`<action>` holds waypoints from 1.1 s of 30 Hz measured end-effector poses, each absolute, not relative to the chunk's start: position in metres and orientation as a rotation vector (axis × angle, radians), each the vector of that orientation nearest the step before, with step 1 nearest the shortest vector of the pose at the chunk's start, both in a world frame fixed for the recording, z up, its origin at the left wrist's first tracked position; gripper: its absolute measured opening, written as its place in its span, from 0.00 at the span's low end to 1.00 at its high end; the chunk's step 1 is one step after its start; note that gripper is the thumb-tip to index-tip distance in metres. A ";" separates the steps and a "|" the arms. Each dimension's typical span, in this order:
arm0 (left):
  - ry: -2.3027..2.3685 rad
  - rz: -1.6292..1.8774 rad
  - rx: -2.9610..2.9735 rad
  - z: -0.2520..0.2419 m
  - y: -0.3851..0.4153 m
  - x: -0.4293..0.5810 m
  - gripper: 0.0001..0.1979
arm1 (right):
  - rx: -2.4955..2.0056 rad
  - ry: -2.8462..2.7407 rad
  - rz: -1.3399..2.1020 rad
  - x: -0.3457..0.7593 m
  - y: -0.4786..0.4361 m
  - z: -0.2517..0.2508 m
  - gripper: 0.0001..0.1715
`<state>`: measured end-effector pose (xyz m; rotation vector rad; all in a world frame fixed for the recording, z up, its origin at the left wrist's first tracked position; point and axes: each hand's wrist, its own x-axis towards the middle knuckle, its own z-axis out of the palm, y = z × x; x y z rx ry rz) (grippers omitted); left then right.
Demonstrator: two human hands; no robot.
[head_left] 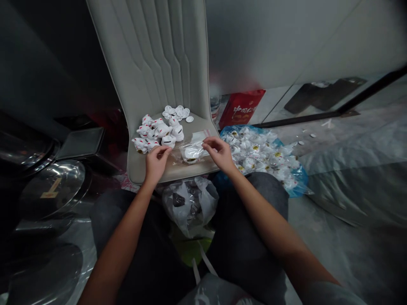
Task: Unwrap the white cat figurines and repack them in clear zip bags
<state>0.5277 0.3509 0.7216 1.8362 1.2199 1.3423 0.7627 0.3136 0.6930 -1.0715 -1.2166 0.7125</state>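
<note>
Clear plastic bag (192,151) on seat of beige chair (173,171), small white cat toy (190,153) inside, lumpy under thin shiny plastic. Right hand (221,154) fingers pinch bag top. Left hand (156,164) fingers curl at bag's side; cannot tell if gripping. Smooth loose white cats (152,133) just beside. Round white discs (176,112) behind.

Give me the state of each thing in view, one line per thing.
Left hand: fingers curled at the clear bag's edge.
Right hand: fingers pinching the bag's upper edge.
Clear plastic bag: holds one white figurine.
Loose white cat figurines: heaped, unwrapped.
White discs: loosely piled.
Blue plastic bag: open, full of wrapped figurines.
</note>
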 end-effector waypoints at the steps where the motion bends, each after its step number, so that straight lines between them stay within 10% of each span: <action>1: 1.216 1.345 1.860 0.723 0.351 0.527 0.07 | -1.088 -1.249 0.685 0.764 0.312 0.695 0.18; 33: 1.131 1.191 1.757 0.711 0.357 0.531 0.08 | -1.212 -1.382 0.608 0.786 0.307 0.696 0.12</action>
